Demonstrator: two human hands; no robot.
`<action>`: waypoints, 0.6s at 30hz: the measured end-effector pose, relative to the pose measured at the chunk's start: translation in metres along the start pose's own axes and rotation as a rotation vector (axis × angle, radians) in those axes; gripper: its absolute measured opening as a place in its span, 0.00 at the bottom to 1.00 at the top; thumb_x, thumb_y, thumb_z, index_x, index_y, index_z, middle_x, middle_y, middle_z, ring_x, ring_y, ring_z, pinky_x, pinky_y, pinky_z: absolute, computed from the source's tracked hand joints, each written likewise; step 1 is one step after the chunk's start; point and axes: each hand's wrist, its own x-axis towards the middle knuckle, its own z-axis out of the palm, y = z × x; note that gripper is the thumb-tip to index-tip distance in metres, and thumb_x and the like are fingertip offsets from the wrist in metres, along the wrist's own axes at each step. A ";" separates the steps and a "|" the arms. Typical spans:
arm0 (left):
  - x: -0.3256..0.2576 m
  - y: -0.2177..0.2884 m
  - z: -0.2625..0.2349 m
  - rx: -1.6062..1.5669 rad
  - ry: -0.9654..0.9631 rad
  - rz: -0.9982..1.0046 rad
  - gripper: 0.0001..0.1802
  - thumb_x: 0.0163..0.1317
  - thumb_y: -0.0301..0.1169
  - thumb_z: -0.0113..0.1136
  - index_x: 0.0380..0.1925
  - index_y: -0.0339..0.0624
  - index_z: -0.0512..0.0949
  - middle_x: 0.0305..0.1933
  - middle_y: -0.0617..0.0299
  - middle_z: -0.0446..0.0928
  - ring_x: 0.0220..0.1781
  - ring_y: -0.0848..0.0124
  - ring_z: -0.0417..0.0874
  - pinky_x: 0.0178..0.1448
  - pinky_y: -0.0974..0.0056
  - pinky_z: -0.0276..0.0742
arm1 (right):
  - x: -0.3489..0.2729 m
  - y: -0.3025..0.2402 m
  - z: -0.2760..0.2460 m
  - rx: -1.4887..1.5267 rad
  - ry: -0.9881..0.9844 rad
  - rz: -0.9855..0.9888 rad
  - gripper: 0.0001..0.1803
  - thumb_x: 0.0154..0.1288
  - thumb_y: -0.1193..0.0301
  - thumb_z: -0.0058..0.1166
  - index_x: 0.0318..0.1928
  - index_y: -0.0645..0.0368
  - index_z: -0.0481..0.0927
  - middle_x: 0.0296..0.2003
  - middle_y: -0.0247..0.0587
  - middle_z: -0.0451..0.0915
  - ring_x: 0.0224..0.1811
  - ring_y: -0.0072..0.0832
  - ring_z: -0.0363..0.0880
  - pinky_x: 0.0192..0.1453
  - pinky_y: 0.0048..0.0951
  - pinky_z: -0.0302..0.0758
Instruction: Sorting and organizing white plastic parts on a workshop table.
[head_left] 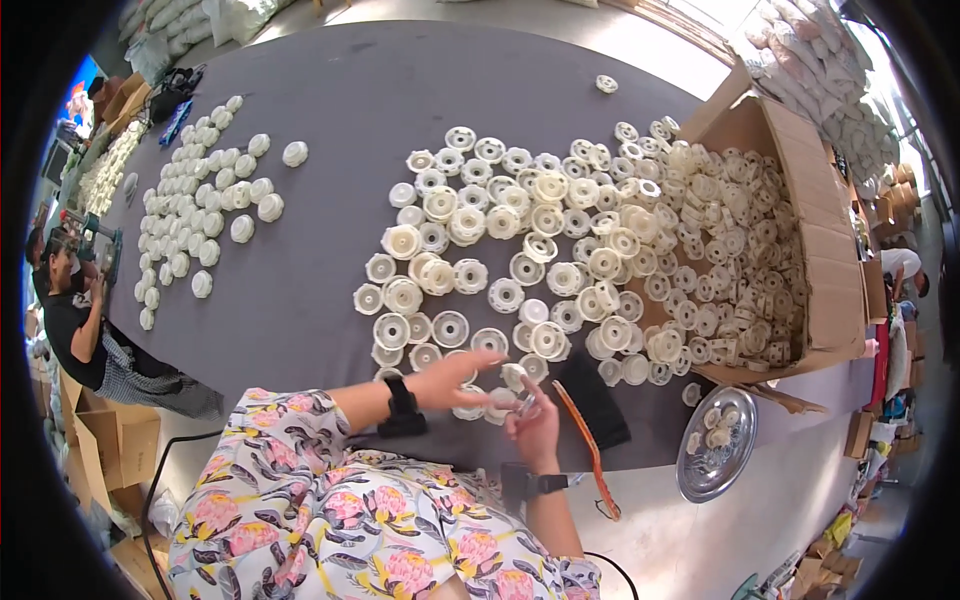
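My left hand [455,380] reaches in from the left over the near edge of a spread of round white plastic parts [450,328], its fingers stretched out and apart. Close by on the right, my right hand [536,428] is curled, index finger raised, beside a small white part [513,377]. Something small and greyish shows at its fingertips, too small to name. Both wrists wear dark bands. The parts look like toothed discs and rings, some lying on top of others.
A big cardboard box [835,240] on its side spills more parts on the right. Domed white pieces [205,200] lie at the left. A silver tray [690,466] with several parts, a black cloth [598,405] and an orange strip [580,415] are near right. Another person [85,330] stands far left.
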 end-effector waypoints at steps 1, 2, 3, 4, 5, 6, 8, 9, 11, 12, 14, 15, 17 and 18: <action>-0.004 0.010 0.005 -0.163 -0.078 0.007 0.32 0.55 0.36 0.63 0.60 0.43 0.65 0.56 0.52 0.70 0.62 0.59 0.69 0.63 0.59 0.64 | 0.001 0.014 0.009 0.005 -0.013 0.030 0.24 0.69 0.57 0.29 0.57 0.57 0.67 0.31 0.47 0.79 0.16 0.23 0.68 0.15 0.21 0.61; -0.012 0.008 0.011 -0.209 -0.105 -0.051 0.31 0.55 0.35 0.63 0.59 0.44 0.66 0.54 0.53 0.71 0.59 0.61 0.71 0.61 0.60 0.66 | 0.002 0.025 0.016 0.011 -0.027 0.060 0.25 0.69 0.57 0.28 0.56 0.57 0.68 0.30 0.44 0.79 0.16 0.23 0.68 0.15 0.21 0.60; -0.023 0.007 0.019 -0.256 -0.129 -0.112 0.30 0.55 0.35 0.63 0.59 0.44 0.67 0.53 0.54 0.72 0.56 0.62 0.74 0.59 0.61 0.68 | 0.000 0.034 0.024 0.008 -0.032 0.069 0.25 0.69 0.57 0.28 0.56 0.57 0.68 0.30 0.44 0.79 0.16 0.23 0.68 0.15 0.21 0.60; -0.035 0.005 0.023 -0.333 -0.046 -0.149 0.28 0.55 0.35 0.64 0.56 0.45 0.70 0.49 0.58 0.74 0.48 0.68 0.77 0.52 0.65 0.73 | -0.001 0.041 0.032 0.005 -0.025 0.118 0.25 0.69 0.56 0.29 0.57 0.56 0.68 0.28 0.41 0.79 0.16 0.22 0.68 0.15 0.20 0.60; -0.045 0.000 0.020 -0.335 -0.038 -0.155 0.28 0.55 0.35 0.64 0.56 0.45 0.70 0.49 0.58 0.74 0.48 0.68 0.77 0.52 0.65 0.73 | -0.003 0.048 0.036 0.002 -0.019 0.166 0.25 0.69 0.56 0.29 0.57 0.55 0.68 0.27 0.39 0.78 0.16 0.21 0.68 0.15 0.20 0.60; -0.055 -0.002 0.014 -0.368 -0.039 -0.202 0.27 0.54 0.35 0.64 0.55 0.45 0.71 0.46 0.60 0.74 0.45 0.70 0.77 0.49 0.66 0.73 | -0.004 0.052 0.040 -0.087 -0.062 0.251 0.26 0.70 0.54 0.28 0.60 0.56 0.66 0.28 0.41 0.79 0.16 0.19 0.69 0.16 0.19 0.62; -0.073 -0.014 0.004 -0.379 0.000 -0.296 0.25 0.53 0.36 0.66 0.51 0.44 0.74 0.42 0.65 0.75 0.38 0.77 0.75 0.43 0.69 0.73 | -0.009 0.058 0.047 -0.226 -0.031 0.257 0.27 0.71 0.53 0.29 0.62 0.55 0.63 0.29 0.42 0.80 0.15 0.18 0.68 0.15 0.18 0.62; -0.082 -0.023 -0.002 -0.282 0.127 -0.270 0.24 0.52 0.36 0.67 0.49 0.43 0.74 0.40 0.63 0.75 0.37 0.76 0.75 0.41 0.68 0.73 | -0.014 0.058 0.054 -0.358 0.006 0.253 0.27 0.71 0.52 0.30 0.64 0.54 0.61 0.31 0.43 0.80 0.14 0.17 0.68 0.15 0.17 0.62; -0.090 -0.043 -0.025 0.065 0.267 -0.248 0.23 0.50 0.37 0.66 0.46 0.43 0.74 0.38 0.59 0.74 0.35 0.69 0.76 0.40 0.66 0.74 | -0.013 0.066 0.049 -0.373 0.028 0.206 0.26 0.72 0.55 0.33 0.63 0.56 0.61 0.30 0.46 0.81 0.13 0.16 0.68 0.16 0.15 0.62; -0.092 -0.047 -0.036 0.065 0.269 -0.248 0.23 0.50 0.37 0.66 0.46 0.43 0.74 0.38 0.59 0.74 0.35 0.69 0.76 0.40 0.66 0.74 | -0.010 0.067 0.046 -0.384 0.061 0.168 0.25 0.72 0.56 0.34 0.62 0.57 0.62 0.30 0.45 0.81 0.13 0.15 0.68 0.15 0.15 0.62; -0.091 -0.051 -0.052 0.226 0.358 -0.320 0.23 0.49 0.34 0.66 0.46 0.43 0.74 0.40 0.58 0.72 0.37 0.66 0.77 0.43 0.64 0.75 | -0.007 0.066 0.043 -0.395 0.127 0.103 0.22 0.72 0.60 0.37 0.59 0.59 0.66 0.29 0.43 0.81 0.13 0.14 0.68 0.16 0.15 0.62; -0.088 -0.054 -0.053 0.225 0.360 -0.321 0.23 0.49 0.34 0.66 0.46 0.43 0.74 0.40 0.58 0.72 0.37 0.66 0.77 0.43 0.64 0.75 | -0.007 0.066 0.042 -0.397 0.126 0.104 0.22 0.72 0.60 0.37 0.59 0.59 0.66 0.29 0.43 0.81 0.13 0.14 0.68 0.16 0.15 0.62; -0.075 -0.062 -0.050 0.274 0.355 -0.228 0.24 0.49 0.34 0.66 0.47 0.43 0.73 0.42 0.58 0.71 0.37 0.64 0.77 0.44 0.62 0.75 | -0.008 0.065 0.040 -0.424 0.180 0.060 0.20 0.71 0.62 0.38 0.57 0.60 0.69 0.28 0.42 0.81 0.13 0.14 0.67 0.16 0.15 0.62; -0.060 -0.061 -0.047 0.262 0.328 -0.203 0.24 0.49 0.33 0.66 0.47 0.43 0.72 0.43 0.57 0.71 0.40 0.62 0.77 0.45 0.62 0.74 | -0.008 0.065 0.036 -0.422 0.192 0.055 0.20 0.71 0.62 0.38 0.57 0.60 0.69 0.28 0.42 0.81 0.13 0.14 0.67 0.16 0.15 0.62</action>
